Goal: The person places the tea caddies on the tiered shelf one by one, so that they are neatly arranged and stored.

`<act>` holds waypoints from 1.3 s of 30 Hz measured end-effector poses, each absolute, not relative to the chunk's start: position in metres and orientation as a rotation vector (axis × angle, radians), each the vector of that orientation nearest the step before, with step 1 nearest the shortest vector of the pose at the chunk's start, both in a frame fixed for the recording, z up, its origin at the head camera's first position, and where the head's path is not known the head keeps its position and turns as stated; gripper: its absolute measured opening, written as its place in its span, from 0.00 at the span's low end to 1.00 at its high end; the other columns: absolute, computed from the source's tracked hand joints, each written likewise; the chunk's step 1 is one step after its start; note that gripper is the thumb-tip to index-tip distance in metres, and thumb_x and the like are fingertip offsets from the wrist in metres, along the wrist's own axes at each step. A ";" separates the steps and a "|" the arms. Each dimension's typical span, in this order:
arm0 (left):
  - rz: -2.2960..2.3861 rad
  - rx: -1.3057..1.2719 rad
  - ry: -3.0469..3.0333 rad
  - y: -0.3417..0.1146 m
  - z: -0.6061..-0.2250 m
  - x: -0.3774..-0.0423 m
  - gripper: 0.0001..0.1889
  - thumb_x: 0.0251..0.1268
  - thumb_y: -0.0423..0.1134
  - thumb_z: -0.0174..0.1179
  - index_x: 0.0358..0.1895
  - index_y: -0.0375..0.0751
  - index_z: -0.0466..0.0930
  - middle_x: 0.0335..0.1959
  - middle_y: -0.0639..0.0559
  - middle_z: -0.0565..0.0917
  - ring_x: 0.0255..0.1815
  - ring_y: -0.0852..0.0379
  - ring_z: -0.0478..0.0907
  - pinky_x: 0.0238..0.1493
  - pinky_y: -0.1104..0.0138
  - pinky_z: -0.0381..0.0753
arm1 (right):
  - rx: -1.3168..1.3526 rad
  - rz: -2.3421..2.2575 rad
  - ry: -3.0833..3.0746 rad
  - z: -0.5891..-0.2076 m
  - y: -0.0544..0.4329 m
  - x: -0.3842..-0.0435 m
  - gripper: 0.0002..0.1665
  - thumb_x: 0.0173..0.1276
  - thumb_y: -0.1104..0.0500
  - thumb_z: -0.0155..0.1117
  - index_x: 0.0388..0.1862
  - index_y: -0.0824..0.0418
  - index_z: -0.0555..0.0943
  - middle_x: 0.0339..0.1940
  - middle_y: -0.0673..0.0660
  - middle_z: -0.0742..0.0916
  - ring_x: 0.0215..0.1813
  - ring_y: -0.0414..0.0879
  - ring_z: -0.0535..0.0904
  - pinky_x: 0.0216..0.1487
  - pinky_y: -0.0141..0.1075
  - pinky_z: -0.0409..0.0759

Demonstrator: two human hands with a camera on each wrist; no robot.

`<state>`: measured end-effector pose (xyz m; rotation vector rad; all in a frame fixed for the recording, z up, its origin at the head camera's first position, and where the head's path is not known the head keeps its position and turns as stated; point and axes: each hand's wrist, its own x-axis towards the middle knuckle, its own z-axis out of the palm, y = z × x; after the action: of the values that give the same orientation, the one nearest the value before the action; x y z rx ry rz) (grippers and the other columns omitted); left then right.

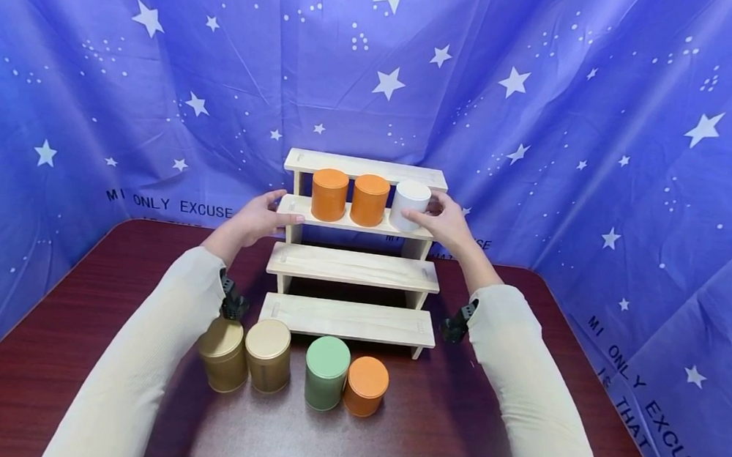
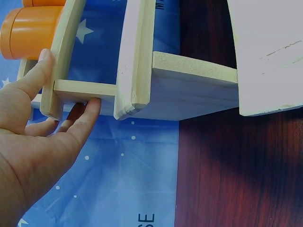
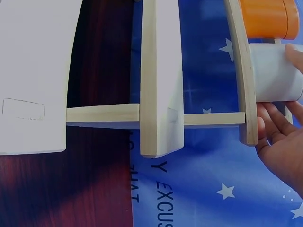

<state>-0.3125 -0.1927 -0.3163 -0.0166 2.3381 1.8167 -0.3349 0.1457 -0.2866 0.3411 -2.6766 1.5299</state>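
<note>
A blue curtain [image 1: 252, 100] printed with white stars and lettering forms the backdrop. Before it lies a dark red counter [image 1: 281, 448], bearing a four-step wooden rack [image 1: 348, 320]. Two pale sleeves [image 1: 156, 341] enter from below. The left hand [image 1: 256, 219] is at the left end of the second step from the top; its grip is partly spread around that end, thumb against the board and fingertips on the side support. The right hand [image 1: 451, 223] has its grip closed about a white canister [image 1: 410, 202], thumb in front and fingers at the side. On the counter, before the rack, stand two gold canisters [image 1: 267, 359], a green canister [image 1: 326, 375] and, just beside the green, a shorter orange canister [image 1: 367, 387]. Two further orange canisters [image 1: 328, 197] stand upright on the second step; the white one stands upright to their right. Small black wrist devices [image 1: 456, 325] show at the cuffs.
</note>
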 end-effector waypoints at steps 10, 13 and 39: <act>1.793 -0.024 2.351 -0.191 -0.314 -0.311 0.47 0.62 0.37 0.62 0.75 0.43 0.37 0.69 0.31 0.57 0.65 0.39 0.66 0.66 0.51 0.70 | 0.341 1.507 -2.639 -0.284 0.156 -0.329 0.45 0.54 0.44 0.71 0.68 0.53 0.65 0.55 0.61 0.78 0.56 0.51 0.73 0.53 0.41 0.76; 1.784 -0.028 2.357 -0.191 -0.315 -0.311 0.47 0.61 0.37 0.62 0.75 0.44 0.38 0.69 0.31 0.57 0.65 0.38 0.66 0.66 0.51 0.70 | 0.344 1.478 -2.641 -0.283 0.161 -0.327 0.44 0.54 0.44 0.71 0.68 0.52 0.66 0.55 0.61 0.79 0.55 0.51 0.74 0.50 0.41 0.76; 1.793 -0.022 2.345 -0.192 -0.312 -0.307 0.47 0.62 0.38 0.61 0.76 0.44 0.36 0.71 0.31 0.53 0.67 0.38 0.63 0.67 0.50 0.67 | 0.553 1.282 -2.685 -0.301 0.192 -0.288 0.35 0.59 0.47 0.68 0.64 0.56 0.71 0.54 0.62 0.81 0.52 0.53 0.78 0.48 0.42 0.78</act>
<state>-0.3066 -0.1920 -0.3118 -0.0219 2.3445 1.7926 -0.2883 0.1920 -0.3008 0.5530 -2.6849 1.2821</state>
